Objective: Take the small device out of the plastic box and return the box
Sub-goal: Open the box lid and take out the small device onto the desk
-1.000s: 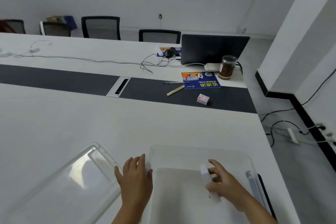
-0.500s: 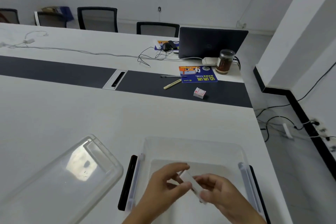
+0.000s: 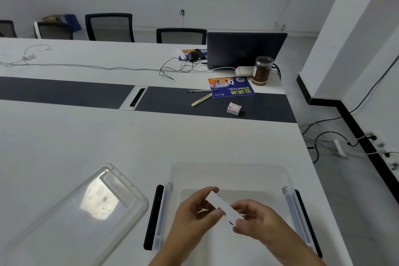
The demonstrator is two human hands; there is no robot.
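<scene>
A small white bar-shaped device (image 3: pixel 222 206) is held above the open clear plastic box (image 3: pixel 228 170), which stands at the near edge of the white table with black latches on both sides. My left hand (image 3: pixel 192 216) pinches the device's upper left end. My right hand (image 3: pixel 254 221) grips its lower right end. The box's clear lid (image 3: pixel 77 218) lies flat on the table to the left of the box.
Farther back lie a small red-and-white carton (image 3: pixel 233 108), a yellow pen (image 3: pixel 201 100), a dark pen (image 3: pixel 199 91), a blue leaflet (image 3: pixel 231 87), a jar (image 3: pixel 261 70) and a dark laptop (image 3: pixel 246 49). Cables trail across the far table. The table's right edge drops to the floor.
One second ago my left hand rested on the box's left rim and only my right hand held the device inside the box. Both hands now hold it, raised above the box.
</scene>
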